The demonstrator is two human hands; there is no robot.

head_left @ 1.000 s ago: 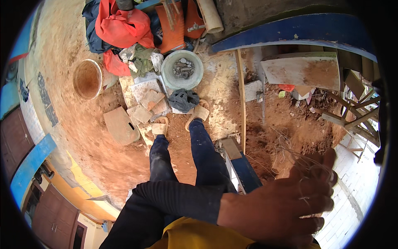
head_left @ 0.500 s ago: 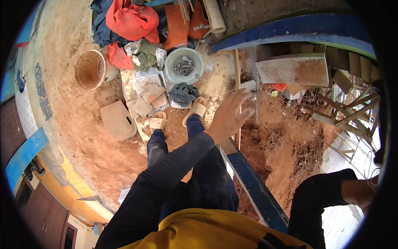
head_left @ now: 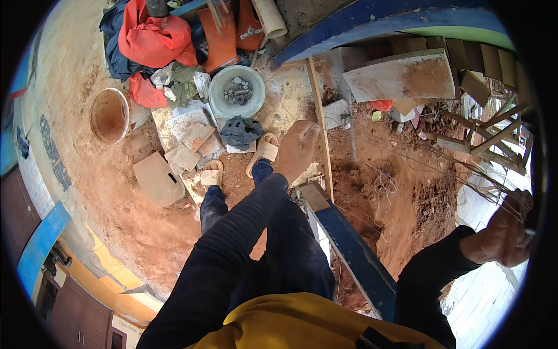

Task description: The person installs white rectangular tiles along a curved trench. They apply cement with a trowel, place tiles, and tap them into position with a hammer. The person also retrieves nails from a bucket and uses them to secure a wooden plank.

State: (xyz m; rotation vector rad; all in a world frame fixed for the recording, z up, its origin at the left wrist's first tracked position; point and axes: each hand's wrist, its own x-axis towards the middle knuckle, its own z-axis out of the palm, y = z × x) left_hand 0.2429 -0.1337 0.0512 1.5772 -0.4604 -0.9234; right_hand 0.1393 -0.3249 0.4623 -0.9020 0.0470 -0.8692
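Observation:
My left hand (head_left: 296, 148) is stretched out ahead over my feet, fingers straight and holding nothing. Its fingertips are just beside a long thin wooden stick (head_left: 318, 122) that lies on the ground. My right hand (head_left: 504, 232) is far out at the right rim, curled into a fist around a bundle of thin wires (head_left: 465, 168) that runs across the red soil. Both arms wear dark sleeves. My feet are in tan sandals (head_left: 263, 152) on red earth.
A blue plank (head_left: 354, 256) runs beside my right leg. A grey bowl of metal bits (head_left: 236, 92), a rusty bucket (head_left: 108, 115), broken tile pieces (head_left: 186, 148), red and dark cloths (head_left: 152, 41) and a concrete slab (head_left: 401, 75) lie around. Wooden frames (head_left: 494, 128) stand at the right.
My left hand has stayed stretched out near the stick while the view shifted a little. My right hand has come further into view at the right rim, closed around the wires.

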